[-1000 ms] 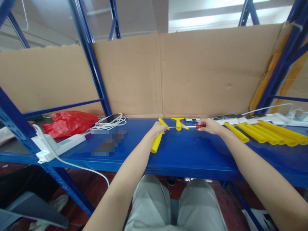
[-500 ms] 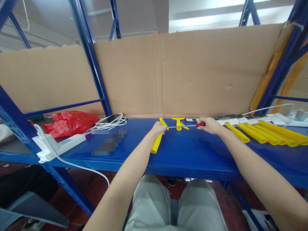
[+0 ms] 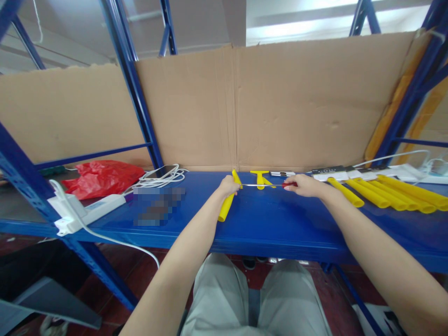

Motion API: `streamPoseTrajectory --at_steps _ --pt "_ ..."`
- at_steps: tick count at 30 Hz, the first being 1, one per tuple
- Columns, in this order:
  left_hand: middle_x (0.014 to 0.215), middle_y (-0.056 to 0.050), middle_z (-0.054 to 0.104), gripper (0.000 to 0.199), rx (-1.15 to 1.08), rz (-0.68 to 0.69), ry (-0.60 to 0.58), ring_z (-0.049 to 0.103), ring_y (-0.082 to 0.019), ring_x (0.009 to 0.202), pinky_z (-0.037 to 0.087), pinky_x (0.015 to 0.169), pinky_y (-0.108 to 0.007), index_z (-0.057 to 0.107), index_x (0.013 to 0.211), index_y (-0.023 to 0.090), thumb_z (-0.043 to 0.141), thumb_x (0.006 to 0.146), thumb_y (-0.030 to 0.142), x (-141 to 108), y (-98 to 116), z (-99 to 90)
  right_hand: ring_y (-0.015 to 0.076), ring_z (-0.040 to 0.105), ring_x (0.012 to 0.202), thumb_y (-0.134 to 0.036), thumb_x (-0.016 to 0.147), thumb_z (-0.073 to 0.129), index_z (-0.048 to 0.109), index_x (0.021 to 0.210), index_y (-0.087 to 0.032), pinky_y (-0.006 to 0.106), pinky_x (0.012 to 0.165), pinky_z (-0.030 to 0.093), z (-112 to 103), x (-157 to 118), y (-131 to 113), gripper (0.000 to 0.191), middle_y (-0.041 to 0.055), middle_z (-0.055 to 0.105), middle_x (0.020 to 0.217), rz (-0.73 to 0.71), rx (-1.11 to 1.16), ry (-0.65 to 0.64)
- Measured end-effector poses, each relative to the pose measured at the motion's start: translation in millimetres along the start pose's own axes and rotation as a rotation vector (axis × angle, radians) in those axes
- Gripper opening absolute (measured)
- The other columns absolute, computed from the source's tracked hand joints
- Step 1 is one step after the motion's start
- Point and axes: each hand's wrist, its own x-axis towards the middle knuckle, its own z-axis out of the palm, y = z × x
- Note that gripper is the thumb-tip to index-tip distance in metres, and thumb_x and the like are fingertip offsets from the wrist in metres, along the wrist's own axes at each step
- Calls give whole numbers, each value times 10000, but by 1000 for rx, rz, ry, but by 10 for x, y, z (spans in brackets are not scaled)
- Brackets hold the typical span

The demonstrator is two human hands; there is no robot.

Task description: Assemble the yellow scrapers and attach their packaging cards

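Note:
My left hand (image 3: 229, 186) is closed around a yellow tube-shaped piece (image 3: 227, 208), which slants over the blue shelf with its wider end toward me. In my right hand (image 3: 301, 185) is the red handle of a screwdriver (image 3: 263, 185). Its thin metal shaft lies level and points left, the tip meeting the yellow piece by my left fingers; the exact contact is hidden. Just behind the shaft rests a yellow T-shaped part (image 3: 259, 176), with a small flat yellow piece (image 3: 269, 184) beside it.
Several yellow tubes (image 3: 367, 192) lie in a row at the right. A white power strip (image 3: 101, 208), coiled white cable (image 3: 164, 177) and red plastic bag (image 3: 107, 178) occupy the left. Cardboard (image 3: 297, 107) walls the back of the blue shelf (image 3: 266, 228).
My right hand and the screwdriver handle have shifted slightly left, and the fingers on the handle have changed position. My left hand keeps its hold, with the yellow piece almost unmoved.

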Motion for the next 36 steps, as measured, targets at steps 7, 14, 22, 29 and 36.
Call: streamPoseTrajectory --at_steps 7,14,22,29,36 --pt "649 -97 677 94 113 11 9 622 -154 558 424 478 -209 660 728 56 618 750 137 -22 18 -26 177 547 590 -420 836 428 613 664 -194 291 566 387 -16 -13 -45 339 48 643 649 -40 52 -84" --pt "661 -112 685 89 179 24 20 662 -187 638 446 511 -208 655 698 69 615 746 133 -29 18 -48 165 548 635 -351 708 616 531 802 -212 256 554 396 102 -6 -51 188 33 619 712 47 112 12" --pt "717 -140 700 92 197 32 10 676 -206 679 470 547 -218 657 691 69 596 740 118 -29 18 -55 172 547 628 -352 772 557 548 717 -218 267 563 363 49 -9 -81 145 43 632 693 -30 -49 64" --pt "742 -164 702 67 199 27 34 682 -212 702 479 573 -223 659 729 59 616 732 111 -31 13 -63 187 589 683 -329 864 431 610 763 -204 284 611 381 10 -15 -201 240 77 680 794 8 -52 -18" --pt "736 -155 707 76 202 14 49 684 -213 715 483 583 -220 673 753 62 630 715 112 -3 0 -58 161 530 614 -319 781 562 528 811 -210 256 538 331 57 -18 -195 118 49 632 736 19 -108 75"
